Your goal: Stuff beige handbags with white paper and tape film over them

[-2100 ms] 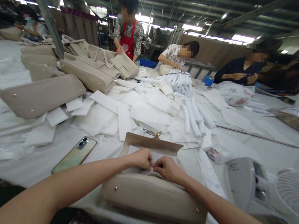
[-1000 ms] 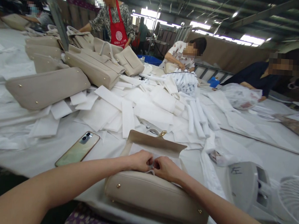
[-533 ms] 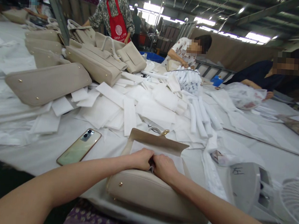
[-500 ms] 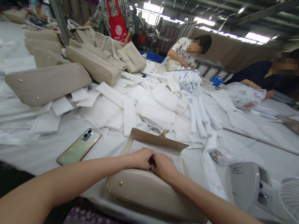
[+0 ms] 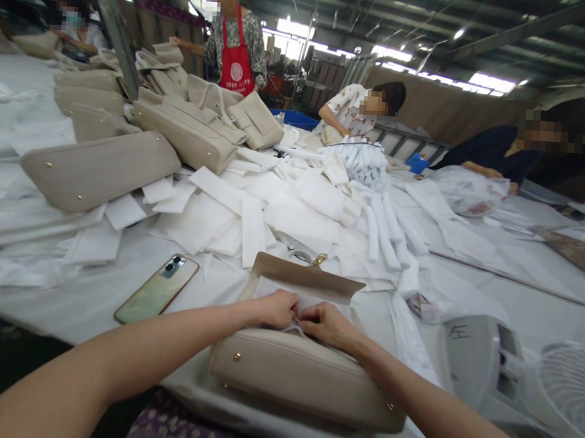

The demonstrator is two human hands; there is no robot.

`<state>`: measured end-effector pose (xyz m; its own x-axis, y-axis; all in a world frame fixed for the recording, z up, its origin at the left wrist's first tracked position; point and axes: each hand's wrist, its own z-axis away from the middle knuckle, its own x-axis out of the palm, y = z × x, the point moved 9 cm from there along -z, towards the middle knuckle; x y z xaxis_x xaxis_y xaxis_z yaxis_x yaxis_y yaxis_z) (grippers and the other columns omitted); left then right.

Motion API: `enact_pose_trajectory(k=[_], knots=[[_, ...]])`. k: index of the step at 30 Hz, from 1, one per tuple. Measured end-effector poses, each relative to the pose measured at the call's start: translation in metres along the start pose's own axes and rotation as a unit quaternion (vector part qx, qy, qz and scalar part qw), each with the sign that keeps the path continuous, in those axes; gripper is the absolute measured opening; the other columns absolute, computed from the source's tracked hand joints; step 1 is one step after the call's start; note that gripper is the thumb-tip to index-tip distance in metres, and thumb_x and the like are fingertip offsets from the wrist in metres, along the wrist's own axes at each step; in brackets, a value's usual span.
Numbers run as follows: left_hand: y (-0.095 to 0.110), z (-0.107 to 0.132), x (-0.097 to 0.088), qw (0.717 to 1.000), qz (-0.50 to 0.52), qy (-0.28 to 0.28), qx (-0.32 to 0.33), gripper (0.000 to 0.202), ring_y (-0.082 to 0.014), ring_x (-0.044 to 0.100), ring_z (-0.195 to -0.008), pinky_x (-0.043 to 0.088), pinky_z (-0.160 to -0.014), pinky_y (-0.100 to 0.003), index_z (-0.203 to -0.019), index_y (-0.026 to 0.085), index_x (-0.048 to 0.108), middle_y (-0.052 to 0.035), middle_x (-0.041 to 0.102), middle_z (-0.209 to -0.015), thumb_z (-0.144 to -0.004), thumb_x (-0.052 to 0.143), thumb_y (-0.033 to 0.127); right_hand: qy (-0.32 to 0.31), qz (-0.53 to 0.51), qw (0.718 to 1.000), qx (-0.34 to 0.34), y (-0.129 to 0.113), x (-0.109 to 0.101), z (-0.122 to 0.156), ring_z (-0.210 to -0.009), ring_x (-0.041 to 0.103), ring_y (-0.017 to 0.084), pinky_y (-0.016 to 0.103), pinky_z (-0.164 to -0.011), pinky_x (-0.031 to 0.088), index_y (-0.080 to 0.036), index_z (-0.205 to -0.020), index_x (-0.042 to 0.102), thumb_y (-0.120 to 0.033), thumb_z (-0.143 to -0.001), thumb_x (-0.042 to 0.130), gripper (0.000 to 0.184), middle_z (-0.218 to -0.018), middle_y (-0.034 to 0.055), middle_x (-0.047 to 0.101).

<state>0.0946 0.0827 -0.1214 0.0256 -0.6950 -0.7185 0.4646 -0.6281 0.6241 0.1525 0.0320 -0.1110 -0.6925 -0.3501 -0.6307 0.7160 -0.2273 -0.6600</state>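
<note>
A beige handbag (image 5: pixel 306 380) lies on its side at the table's near edge, its gold-studded base towards me. Its flap (image 5: pixel 309 273), with a gold clasp (image 5: pixel 321 260), is folded out on the far side. White sheet material (image 5: pixel 272 286) shows along the flap. My left hand (image 5: pixel 280 307) is closed, its fingers curled in over the bag's upper part. Opposite it, my right hand (image 5: pixel 326 324) pinches with thumb and fingers, the tips nearly meeting the left ones. What sits between the fingertips is too small to make out. A pale thin loop (image 5: pixel 295 330) shows just below them.
A phone (image 5: pixel 158 288) lies left of the bag. White padding sheets (image 5: pixel 303 213) and rolls (image 5: pixel 386 232) spread beyond it. More beige bags (image 5: pixel 100 169) are piled at left. A white fan (image 5: pixel 569 385) stands at right. Several co-workers, one in a red apron (image 5: pixel 236 61), are across the table.
My right hand has turned and lifted slightly, so its thumb and fingers now show pinched. The left hand stays almost in place. The co-worker in the apron has reached an arm out leftward.
</note>
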Motion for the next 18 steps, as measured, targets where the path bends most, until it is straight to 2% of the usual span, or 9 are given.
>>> enact_pose_trajectory(k=[4, 9, 13, 18], knots=[[0.0, 0.001, 0.0, 1.0, 0.002, -0.001, 0.003, 0.018, -0.0194, 0.06, -0.08, 0.045, -0.068, -0.026, -0.092, 0.017, 0.061, -0.0052, 0.065, -0.088, -0.078, 0.05, 0.021, 0.026, 0.043, 0.999, -0.02, -0.004, 0.001, -0.008, -0.061, 0.047, 0.013, 0.022, -0.055, 0.031, -0.017, -0.061, 0.059, -0.017, -0.065, 0.049, 0.011, -0.057, -0.004, 0.051], [0.012, 0.003, -0.003, 0.999, 0.002, -0.002, 0.039, 0.019, -0.0201, 0.06, -0.083, 0.044, -0.072, -0.027, -0.092, 0.017, 0.06, -0.0066, 0.066, -0.091, -0.082, 0.045, 0.023, 0.095, 0.131, 0.987, 0.017, -0.004, -0.006, -0.012, -0.061, 0.049, 0.014, 0.024, -0.055, 0.031, -0.016, -0.072, 0.058, -0.017, -0.067, 0.055, 0.006, -0.067, 0.0009, 0.06], [0.022, 0.006, -0.002, 0.997, -0.013, -0.018, 0.07, 0.018, -0.0197, 0.06, -0.079, 0.044, -0.07, -0.026, -0.09, 0.018, 0.062, -0.0056, 0.066, -0.088, -0.079, 0.049, 0.026, 0.055, 0.105, 0.993, -0.004, -0.01, -0.003, -0.004, -0.064, 0.052, 0.014, 0.024, -0.057, 0.035, -0.016, -0.082, 0.059, -0.02, -0.072, 0.054, 0.012, -0.071, 0.0009, 0.062], [0.025, 0.013, 0.005, 0.994, -0.049, -0.054, 0.087, 0.036, -0.0212, 0.058, -0.074, 0.044, -0.066, -0.028, -0.09, 0.016, 0.065, -0.0071, 0.063, -0.081, -0.081, 0.051, 0.048, 0.014, 0.086, 0.996, -0.025, -0.005, -0.014, 0.025, -0.074, 0.057, 0.017, 0.026, -0.067, 0.042, -0.021, -0.097, 0.066, -0.034, -0.078, 0.056, 0.026, -0.083, 0.0025, 0.065]])
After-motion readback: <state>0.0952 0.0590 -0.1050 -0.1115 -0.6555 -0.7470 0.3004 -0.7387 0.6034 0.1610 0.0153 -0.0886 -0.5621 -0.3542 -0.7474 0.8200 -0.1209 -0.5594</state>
